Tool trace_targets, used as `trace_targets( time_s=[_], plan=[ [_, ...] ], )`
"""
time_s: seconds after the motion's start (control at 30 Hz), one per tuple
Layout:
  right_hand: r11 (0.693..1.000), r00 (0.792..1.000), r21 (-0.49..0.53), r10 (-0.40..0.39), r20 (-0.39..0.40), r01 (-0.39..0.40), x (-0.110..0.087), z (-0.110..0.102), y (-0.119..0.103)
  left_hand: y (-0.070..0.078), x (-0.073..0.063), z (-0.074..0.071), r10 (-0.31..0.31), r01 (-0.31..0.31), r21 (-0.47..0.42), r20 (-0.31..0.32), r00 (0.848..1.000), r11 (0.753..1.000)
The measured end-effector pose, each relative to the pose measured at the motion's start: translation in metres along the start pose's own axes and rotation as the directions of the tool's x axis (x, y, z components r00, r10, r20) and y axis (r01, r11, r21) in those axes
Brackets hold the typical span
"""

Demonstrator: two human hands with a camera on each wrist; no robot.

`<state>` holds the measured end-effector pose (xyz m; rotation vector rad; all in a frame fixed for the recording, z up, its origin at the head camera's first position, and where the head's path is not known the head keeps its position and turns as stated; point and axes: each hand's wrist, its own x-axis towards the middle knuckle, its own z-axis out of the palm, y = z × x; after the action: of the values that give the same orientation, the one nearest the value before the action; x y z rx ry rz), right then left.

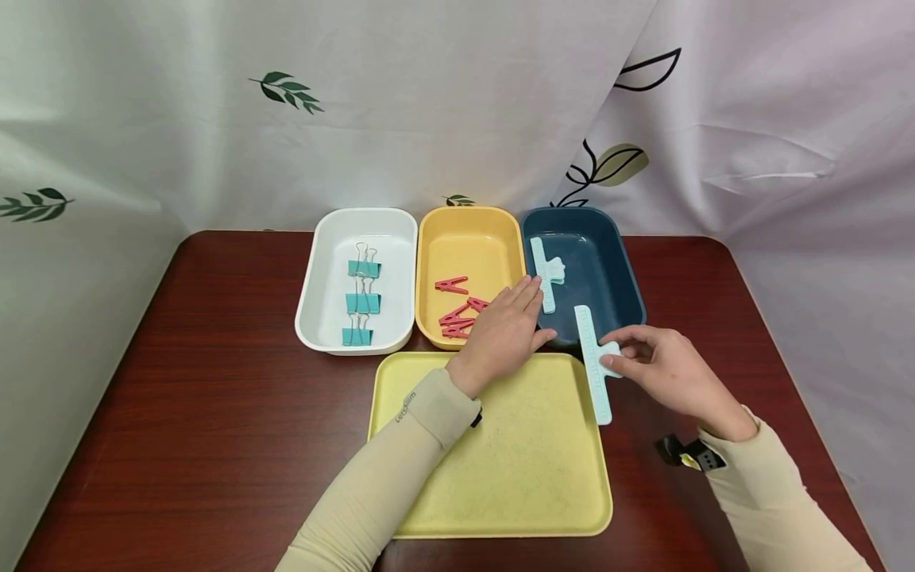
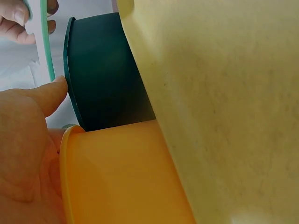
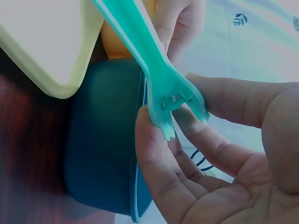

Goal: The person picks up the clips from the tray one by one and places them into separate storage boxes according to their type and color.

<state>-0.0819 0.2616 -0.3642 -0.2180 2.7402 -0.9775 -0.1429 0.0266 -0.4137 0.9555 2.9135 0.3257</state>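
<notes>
My right hand [image 1: 668, 369] pinches the handle of a pale turquoise sealing clip [image 1: 593, 373] between thumb and fingers. That long clip is raised by the front right of the dark blue bin [image 1: 631, 278]. In the right wrist view its two handle ends [image 3: 182, 105] sit among the fingertips. A similar clip [image 1: 545, 278] lies inside the blue bin along its left side. My left hand [image 1: 503, 330] has its fingers extended over the yellow bin [image 1: 472, 226] and the adjoining blue rim. In the left wrist view its thumb [image 2: 58, 91] meets the blue bin's rim. Several pink clothespins [image 1: 452, 284] lie in the yellow bin, partly hidden by that hand.
Left of the yellow bin, a white bin [image 1: 396, 318] contains 3 turquoise binder clips [image 1: 363, 303] in a column. A pale yellow tray [image 1: 529, 461] lies in front of the bins, under the left forearm. Patterned curtains [image 1: 457, 111] hang behind the brown table [image 1: 214, 413].
</notes>
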Motion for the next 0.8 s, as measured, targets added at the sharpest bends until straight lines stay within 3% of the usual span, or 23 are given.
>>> trace_targets(
  time_s=[0.4, 0.8],
  plan=[
    [1.000, 1.000, 0.009, -0.015, 0.008, 0.014, 0.018, -0.005, 0.000, 0.000, 0.000, 0.000, -0.002, 0.002, -0.004, 0.001, 1.000, 1.000],
    [0.998, 0.999, 0.051, 0.046, 0.005, -0.046, 0.039, -0.017, 0.004, 0.000, 0.000, -0.001, -0.006, 0.006, -0.014, 0.016, 1.000, 1.000]
  ],
)
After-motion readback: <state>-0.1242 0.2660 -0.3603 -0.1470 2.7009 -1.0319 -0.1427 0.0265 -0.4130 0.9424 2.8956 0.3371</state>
